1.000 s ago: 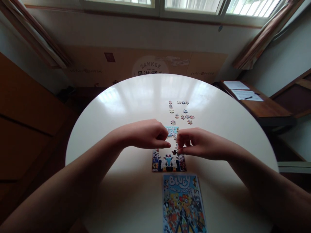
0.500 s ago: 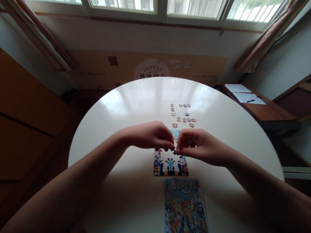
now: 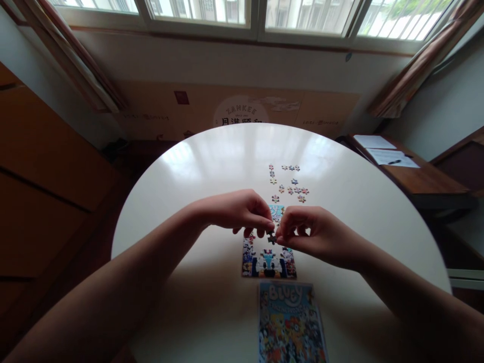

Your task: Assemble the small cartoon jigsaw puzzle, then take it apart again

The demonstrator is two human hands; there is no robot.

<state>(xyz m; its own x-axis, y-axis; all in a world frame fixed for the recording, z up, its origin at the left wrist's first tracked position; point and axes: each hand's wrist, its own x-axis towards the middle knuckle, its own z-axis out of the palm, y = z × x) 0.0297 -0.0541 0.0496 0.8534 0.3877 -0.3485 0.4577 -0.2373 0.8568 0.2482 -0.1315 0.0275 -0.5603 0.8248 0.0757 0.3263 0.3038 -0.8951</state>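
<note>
A small dark jigsaw puzzle piece (image 3: 271, 237) is held over the puzzle between my two hands. My left hand (image 3: 251, 212) pinches its upper left side with thumb and fingertips. My right hand (image 3: 306, 227) is closed at its right edge, thumb against fingers. Below them lies the partly assembled jigsaw puzzle (image 3: 269, 264), with a colourful border, a blue-and-white face at its near end and a bare patch in the middle. My hands hide part of its far half.
Several loose puzzle pieces (image 3: 297, 190) are spread beyond my hands on the round white table (image 3: 181, 186). A colourful "Bluey" picture sheet (image 3: 291, 322) lies nearest me. To the right, papers (image 3: 391, 157) and a pen rest on a wooden desk (image 3: 434, 174).
The piece between my hands has turned slightly, and more of it shows. My right hand has shifted a little to the right and down, as the whole view moves slightly.
</note>
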